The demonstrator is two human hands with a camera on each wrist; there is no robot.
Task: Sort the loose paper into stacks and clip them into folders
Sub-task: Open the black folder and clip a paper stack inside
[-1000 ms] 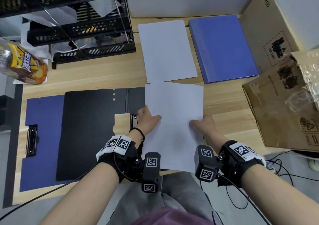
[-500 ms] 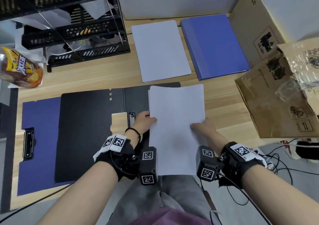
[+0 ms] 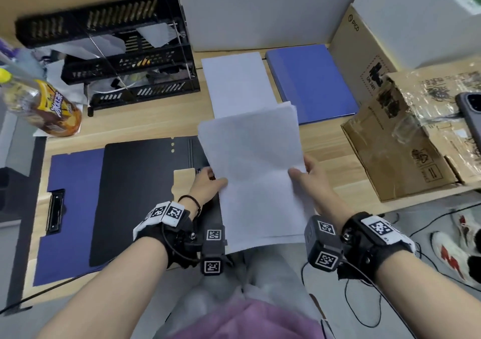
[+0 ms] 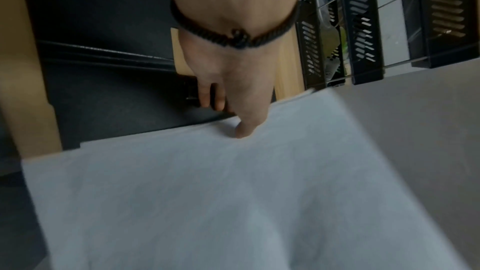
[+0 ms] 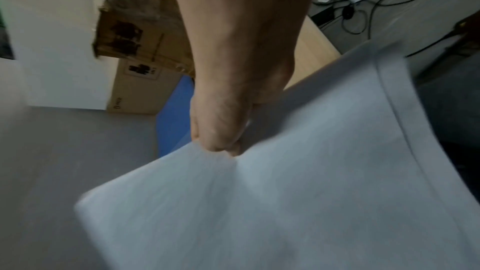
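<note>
A stack of white paper (image 3: 256, 172) (image 4: 233, 202) (image 5: 298, 202) is held tilted above the desk, between both hands. My left hand (image 3: 208, 185) (image 4: 233, 106) pinches its left edge, thumb on top. My right hand (image 3: 309, 180) (image 5: 223, 130) pinches its right edge. Under the stack's left side lies an open black folder (image 3: 140, 190) with a clip near my left hand. An open blue folder (image 3: 70, 208) with its clip (image 3: 55, 211) lies further left. A second paper stack (image 3: 238, 83) and a closed blue folder (image 3: 309, 81) lie at the back of the desk.
A black multi-tier tray rack (image 3: 117, 52) stands at back left, a drink bottle (image 3: 41, 104) beside it. Cardboard boxes (image 3: 406, 141) fill the right side, with a phone (image 3: 471, 115) on top. Cables (image 3: 426, 224) and shoes (image 3: 458, 250) lie on the floor at right.
The paper stack has been lifted off the desk and tilted, its far end raised; both hands now pinch its edges instead of resting on it.
</note>
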